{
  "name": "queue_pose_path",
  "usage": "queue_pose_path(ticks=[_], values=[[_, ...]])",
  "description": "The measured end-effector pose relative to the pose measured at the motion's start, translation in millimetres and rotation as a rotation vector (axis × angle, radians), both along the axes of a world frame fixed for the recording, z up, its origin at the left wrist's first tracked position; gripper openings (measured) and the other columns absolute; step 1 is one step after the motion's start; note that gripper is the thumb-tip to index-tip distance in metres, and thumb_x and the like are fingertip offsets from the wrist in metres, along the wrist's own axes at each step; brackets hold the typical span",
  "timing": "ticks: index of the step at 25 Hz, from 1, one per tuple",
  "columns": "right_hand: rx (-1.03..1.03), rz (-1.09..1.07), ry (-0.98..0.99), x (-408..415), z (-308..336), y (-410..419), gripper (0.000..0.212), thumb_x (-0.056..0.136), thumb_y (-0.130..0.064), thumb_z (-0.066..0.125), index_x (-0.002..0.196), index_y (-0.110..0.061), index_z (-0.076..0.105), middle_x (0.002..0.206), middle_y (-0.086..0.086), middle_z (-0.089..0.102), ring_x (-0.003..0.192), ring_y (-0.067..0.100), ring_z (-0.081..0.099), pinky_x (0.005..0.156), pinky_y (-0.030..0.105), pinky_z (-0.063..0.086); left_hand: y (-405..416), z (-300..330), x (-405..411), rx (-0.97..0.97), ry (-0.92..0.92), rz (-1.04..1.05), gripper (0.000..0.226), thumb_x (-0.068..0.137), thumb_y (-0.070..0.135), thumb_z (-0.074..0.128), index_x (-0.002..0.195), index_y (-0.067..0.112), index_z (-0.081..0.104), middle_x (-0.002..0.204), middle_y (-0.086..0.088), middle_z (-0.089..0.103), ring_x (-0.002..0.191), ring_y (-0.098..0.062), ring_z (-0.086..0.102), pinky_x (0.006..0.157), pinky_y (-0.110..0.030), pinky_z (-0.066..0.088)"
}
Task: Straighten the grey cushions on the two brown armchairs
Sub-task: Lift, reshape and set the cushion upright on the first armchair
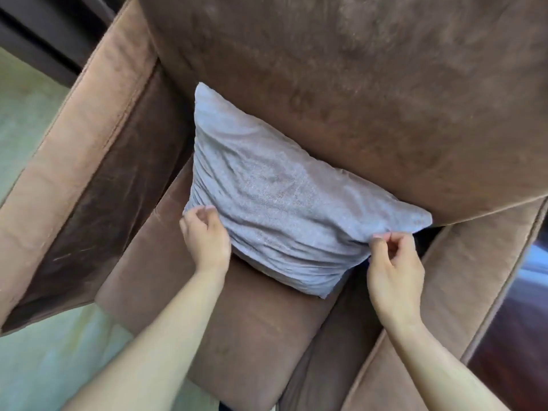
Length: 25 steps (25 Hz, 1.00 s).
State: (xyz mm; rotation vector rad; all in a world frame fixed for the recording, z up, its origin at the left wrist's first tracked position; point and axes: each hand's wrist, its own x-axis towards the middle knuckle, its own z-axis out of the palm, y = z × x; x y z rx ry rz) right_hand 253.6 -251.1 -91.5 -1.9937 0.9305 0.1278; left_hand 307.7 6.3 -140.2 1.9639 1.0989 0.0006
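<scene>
Grey cushion (284,188) leans askew against brown armchair (385,99) backrest, on the seat's rear edge, left hand (206,235) and right hand (394,262) each pinching a lower corner; thin fabric grip may slip, leaving it crooked.

One brown armchair (370,93) under me, one grey cushion (275,185) on its seat.

The cushion stands tilted on my armchair's seat, leaning against the backrest, nearer the right armrest than the left, its fabric creased toward the bottom corner. The front part of the seat is bare. My left hand (206,237) pinches the cushion's left corner and my right hand (394,256) pinches its right edge. The armchair stands on a pale floor (32,366).
</scene>
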Motion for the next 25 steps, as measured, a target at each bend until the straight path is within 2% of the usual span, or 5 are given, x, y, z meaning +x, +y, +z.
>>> queue_pose_path(ticks=[5, 11, 15, 21, 25], values=[[0.315, -0.292, 0.166, 0.7, -21.0, -14.3, 0.086, 0.076, -0.087, 0.052, 0.134, -0.022, 0.058, 0.127, -0.004, 0.068, 0.117, 0.018, 0.063, 0.105, 0.045, 0.049, 14.3, 28.3, 131.0, -0.032, -0.083, -0.223, 0.075, 0.097, 0.061, 0.045, 0.153, 0.012, 0.040, 0.157, -0.002, 0.044, 0.141, -0.015, 0.045, 0.119, -0.028, 0.032], [0.414, -0.500, -0.009, 50.8, -11.6, -24.3, 0.017, 0.091, -0.036, 0.068, 0.085, -0.020, 0.068, 0.095, -0.008, 0.073, 0.102, 0.014, 0.071, 0.091, 0.031, 0.056, 21.0, 39.8, 175.7, -0.189, -0.010, -0.270, 0.015, 0.088, 0.039, 0.069, 0.089, 0.024, 0.068, 0.102, 0.002, 0.069, 0.095, -0.016, 0.066, 0.091, -0.038, 0.056], [0.284, -0.523, -0.114, 30.7, 6.9, -19.2, 0.033, 0.100, -0.035, 0.058, 0.072, -0.021, 0.064, 0.077, -0.014, 0.065, 0.072, -0.006, 0.062, 0.064, 0.010, 0.048, 39.0, 54.4, 174.6, -0.163, -0.150, -0.206, 0.036, 0.087, 0.035, 0.069, 0.058, 0.023, 0.051, 0.070, 0.007, 0.054, 0.077, -0.016, 0.055, 0.071, -0.036, 0.050], [0.601, -0.617, -0.061, -3.6, -42.1, -19.7, 0.036, 0.099, -0.029, 0.036, 0.118, -0.023, 0.066, 0.123, 0.001, 0.070, 0.128, 0.025, 0.060, 0.112, 0.041, 0.043, 54.7, 29.4, 131.8, -0.230, -0.163, 0.015, 0.028, 0.095, 0.045, 0.043, 0.098, 0.025, 0.062, 0.113, -0.001, 0.072, 0.103, -0.015, 0.069, 0.087, -0.034, 0.052], [0.320, -0.243, 0.222, -17.5, -86.3, 7.5, 0.040, 0.092, -0.005, 0.043, 0.127, -0.013, 0.059, 0.123, 0.003, 0.065, 0.112, 0.021, 0.058, 0.095, 0.035, 0.045, 64.6, -29.3, 53.2, -0.246, 0.117, 0.136, 0.033, 0.091, 0.016, 0.044, 0.117, 0.018, 0.063, 0.116, -0.005, 0.068, 0.100, -0.023, 0.062, 0.095, -0.040, 0.049]])
